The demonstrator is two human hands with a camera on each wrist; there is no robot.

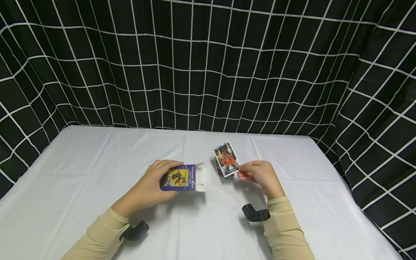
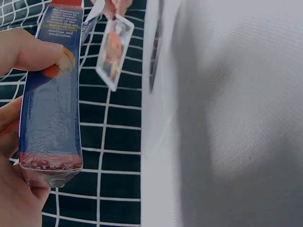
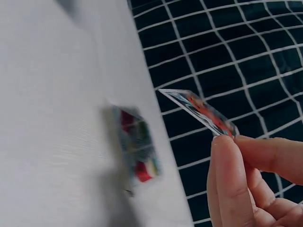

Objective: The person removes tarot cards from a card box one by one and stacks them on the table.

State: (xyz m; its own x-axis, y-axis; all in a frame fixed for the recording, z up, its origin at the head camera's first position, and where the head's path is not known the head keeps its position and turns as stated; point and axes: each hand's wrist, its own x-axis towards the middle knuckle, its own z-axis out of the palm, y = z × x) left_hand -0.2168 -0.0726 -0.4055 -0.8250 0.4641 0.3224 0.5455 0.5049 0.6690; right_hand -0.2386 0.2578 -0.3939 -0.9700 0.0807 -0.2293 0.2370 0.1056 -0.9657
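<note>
My left hand (image 1: 154,184) grips a blue and yellow tarot card box (image 1: 178,178) above the table, its flap end open to the right. In the left wrist view the thumb presses the side of the box (image 2: 52,109), which has shiny plastic film at its lower end. Between thumb and fingers, my right hand (image 1: 258,175) pinches a tarot card (image 1: 226,159) by its lower corner, picture side up. Beneath this card a small colourful flat item (image 3: 137,146) lies on the table, partly hidden in the head view and blurred in the right wrist view; it may be cards.
A white cloth covers the table (image 1: 97,162). Black curtains with a white grid (image 1: 201,72) stand behind it and at both sides. Each wrist wears a black camera mount, the left one (image 1: 134,231) and the right one (image 1: 256,213) both jutting inward over the cloth.
</note>
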